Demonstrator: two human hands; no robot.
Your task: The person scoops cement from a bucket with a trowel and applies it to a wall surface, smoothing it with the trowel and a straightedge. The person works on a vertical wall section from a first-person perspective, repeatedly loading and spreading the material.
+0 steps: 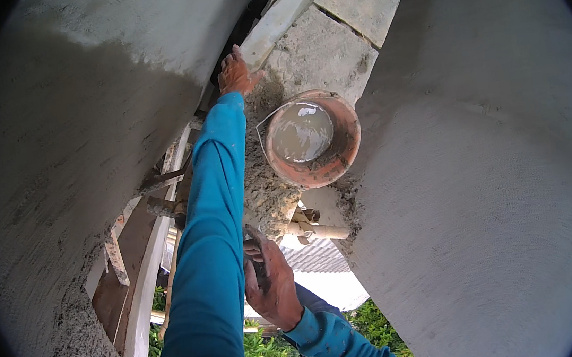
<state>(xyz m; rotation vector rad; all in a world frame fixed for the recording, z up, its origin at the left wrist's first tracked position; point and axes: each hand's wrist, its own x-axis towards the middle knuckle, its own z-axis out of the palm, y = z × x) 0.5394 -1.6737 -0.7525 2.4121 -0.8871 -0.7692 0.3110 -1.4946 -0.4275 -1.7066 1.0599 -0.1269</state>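
My left hand (237, 74) reaches far forward in a blue sleeve. It lies flat with fingers spread against the edge of the grey plastered wall (86, 130) on the left. My right hand (273, 286) is close to me, fingers curled round a dark tool handle (256, 250) that points into a heap of wet grey mortar (266, 191). Whether the tool is a trowel is hidden by the mortar. An orange bucket (347, 145) holding cloudy grey water stands just right of the heap, on a concrete slab (318, 53).
A second rough plastered wall (496, 191) fills the right side. Wooden boards and a frame (135, 264) run along the lower left. A bamboo pole (323, 231) sticks out under the mortar. Green plants (270, 354) and a corrugated roof (318, 255) lie far below.
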